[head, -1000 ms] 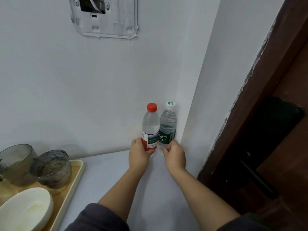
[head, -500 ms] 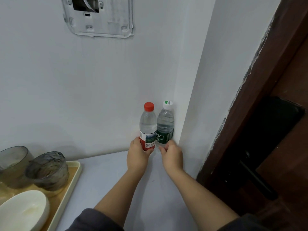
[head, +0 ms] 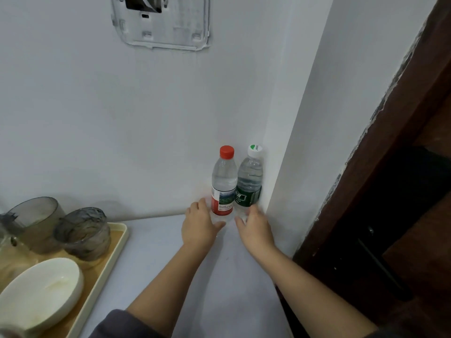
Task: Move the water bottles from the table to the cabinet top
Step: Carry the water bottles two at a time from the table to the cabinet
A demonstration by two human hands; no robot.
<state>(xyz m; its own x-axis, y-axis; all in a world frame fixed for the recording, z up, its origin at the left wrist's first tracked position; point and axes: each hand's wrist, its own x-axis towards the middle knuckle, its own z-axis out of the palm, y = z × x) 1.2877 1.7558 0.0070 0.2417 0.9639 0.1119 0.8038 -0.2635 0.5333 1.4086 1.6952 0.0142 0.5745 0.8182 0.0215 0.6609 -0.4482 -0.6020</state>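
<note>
At the far corner of the white surface [head: 170, 276], where two white walls meet, the head view shows two clear water bottles standing upright and side by side, touching or nearly so.

The red-capped bottle [head: 224, 181] is on the left. Its label is red and white with a small landscape picture in green and blue. There are lines of print on the red part, but they are too small to read.

The green-label bottle [head: 250, 181] is on the right, close against the side wall. Its label is dark green with white characters that are too blurred to make out. Its cap is white with a green mark and a short word that cannot be read.

Both hands reach in from the bottom of the view. The left hand [head: 200, 226] grips the base of the red-capped bottle, with fingers on its left side and the thumb across the front. The right hand [head: 253, 230] grips the base of the green-label bottle in the same way, its fingers between the bottle and the wall. A grey sleeve [head: 122, 325] covers the left upper arm.

On the left of the surface lies a beige tray [head: 114, 252] holding a white bowl [head: 41, 291] and two smoky glass jars [head: 36, 223] [head: 84, 234]. A white plastic bracket [head: 161, 23] is fixed high on the back wall. A dark brown door frame [head: 402, 142] runs down the right side, with a black handle [head: 380, 264] below it.
</note>
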